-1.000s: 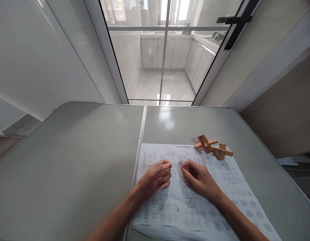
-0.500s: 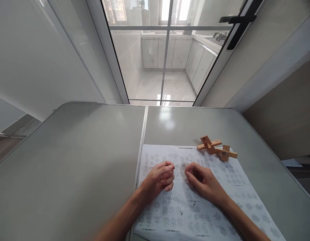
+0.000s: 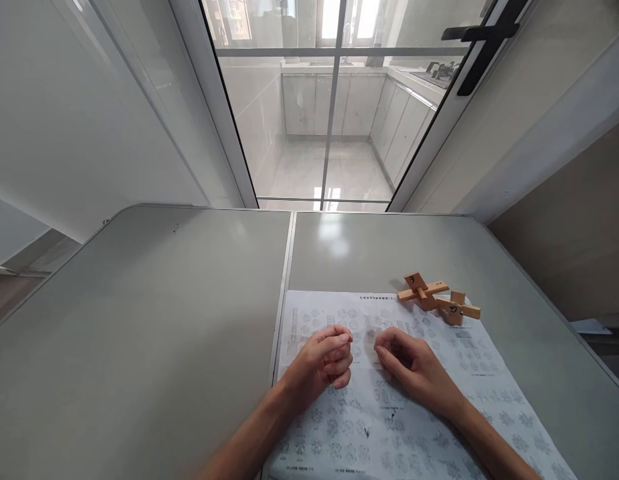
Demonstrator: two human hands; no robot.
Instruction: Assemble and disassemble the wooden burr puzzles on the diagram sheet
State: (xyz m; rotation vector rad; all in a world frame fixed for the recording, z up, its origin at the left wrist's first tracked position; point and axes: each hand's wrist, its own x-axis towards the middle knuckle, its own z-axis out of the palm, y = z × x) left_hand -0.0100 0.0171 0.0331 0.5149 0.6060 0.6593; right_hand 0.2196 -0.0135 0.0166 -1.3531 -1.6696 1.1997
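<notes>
Both forearms reach in from the near side of the table, resting over a large printed sheet. The left hand is closed loosely, its fingers curled in and together, the thumb lying along the index finger. The right hand is just to its right, a little apart from it; its thumb and index fingertips come together in a rounded loop around a hollow. Neither hand shows anything held, and the sheet is the thing nearest to both.

The sheet carries rows of small grey figures, with short lines of dark print between them and two small dark marks near its middle. Past the right hand, at the sheet's far right edge, lie two crossed wooden pieces. The left wooden piece sits partly past the paper's edge, and the right wooden piece is close against it; whether they touch is hard to tell. Both bear dark characters.

The grey table spreads around the paper, split by a pale strip running along the sheet's left edge. Beyond stands a glass door with a black handle, and through it show pale cabinets, a shiny floor and bright windows.
</notes>
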